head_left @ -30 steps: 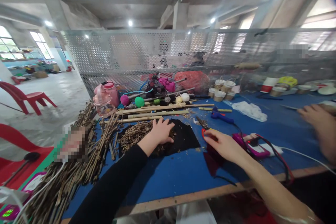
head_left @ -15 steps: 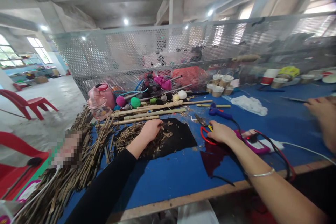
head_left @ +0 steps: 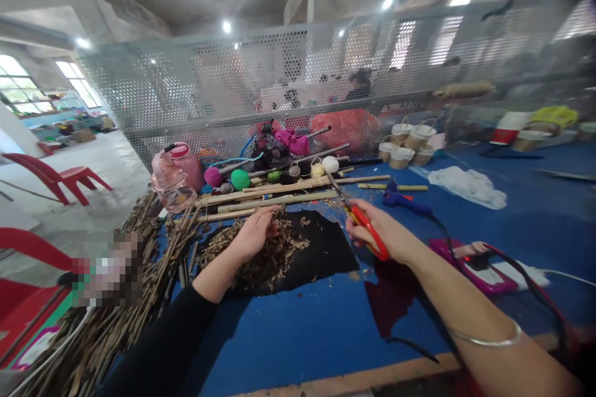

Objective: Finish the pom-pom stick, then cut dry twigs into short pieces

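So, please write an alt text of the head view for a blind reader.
A person's right hand holds red-handled scissors above a blue table, while the left hand touches dry brown scraps piled on a black sheet. Thin sticks lie to the left.

The right hand (head_left: 388, 229) has lifted the scissors (head_left: 361, 218) off the blue table (head_left: 288, 335), their blades now angled toward eleven o'clock. The left hand (head_left: 254, 237), earlier spread open, has drawn toward nine o'clock, fingers curled at the brown scraps (head_left: 265, 263).
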### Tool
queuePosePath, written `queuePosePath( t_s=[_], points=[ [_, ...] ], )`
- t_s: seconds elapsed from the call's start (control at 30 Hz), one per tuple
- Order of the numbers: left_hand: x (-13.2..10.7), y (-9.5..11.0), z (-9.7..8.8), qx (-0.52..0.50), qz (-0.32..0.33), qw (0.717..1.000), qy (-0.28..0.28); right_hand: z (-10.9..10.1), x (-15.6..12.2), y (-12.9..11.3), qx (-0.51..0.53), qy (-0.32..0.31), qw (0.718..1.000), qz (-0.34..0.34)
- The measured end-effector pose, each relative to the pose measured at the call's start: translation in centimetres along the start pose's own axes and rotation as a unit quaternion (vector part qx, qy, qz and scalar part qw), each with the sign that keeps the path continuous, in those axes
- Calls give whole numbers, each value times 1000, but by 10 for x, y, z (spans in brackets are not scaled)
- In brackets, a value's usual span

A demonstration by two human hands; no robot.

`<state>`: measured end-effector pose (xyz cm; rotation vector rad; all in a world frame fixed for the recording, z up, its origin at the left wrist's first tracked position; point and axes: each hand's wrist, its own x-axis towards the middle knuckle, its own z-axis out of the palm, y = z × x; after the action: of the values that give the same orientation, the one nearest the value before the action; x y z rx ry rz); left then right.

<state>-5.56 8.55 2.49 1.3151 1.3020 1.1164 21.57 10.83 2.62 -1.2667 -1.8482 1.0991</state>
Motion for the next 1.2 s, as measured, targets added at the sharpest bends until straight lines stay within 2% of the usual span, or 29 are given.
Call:
queuePosePath(
  t_s=[0.07, 0.13, 0.2, 0.27, 0.37, 0.43, 0.53, 0.63, 0.77, 0.97, 1.2],
  points=[
    [-13, -5, 6, -111, -51, 992, 34, 26, 7, -12, 65, -34, 997, -9],
    [-24, -11, 14, -179, -84, 978, 59, 52, 12, -19, 99, -37, 994, -14],
    [-31, -17, 22, -211, -81, 972, 69, 72, 14, -20, 139, -30, 990, -5],
    [-33, -21, 28, -207, -68, 974, 68, 83, 12, -17, 176, -33, 983, 25],
    [-33, -25, 31, -179, -71, 978, 85, 84, 3, -9, 176, -54, 982, 46],
    [-33, -26, 31, -179, -75, 973, 124, 77, -5, -7, 132, -68, 989, 11],
    [-36, -30, 28, -206, -78, 958, 182, 67, -16, -9, -1, -98, 995, -21],
    [-44, -34, 27, -228, -80, 949, 205, 63, -24, -13, -132, -102, 986, -30],
    [-53, -35, 33, -235, -99, 949, 184, 67, -33, -14, -189, -130, 971, -61],
    [-52, -40, 43, -256, -111, 952, 129, 69, -38, -9, -225, -118, 967, -20],
    [-54, -48, 40, -279, -124, 944, 127, 76, -36, -14, -255, -108, 961, 7]
  ],
)
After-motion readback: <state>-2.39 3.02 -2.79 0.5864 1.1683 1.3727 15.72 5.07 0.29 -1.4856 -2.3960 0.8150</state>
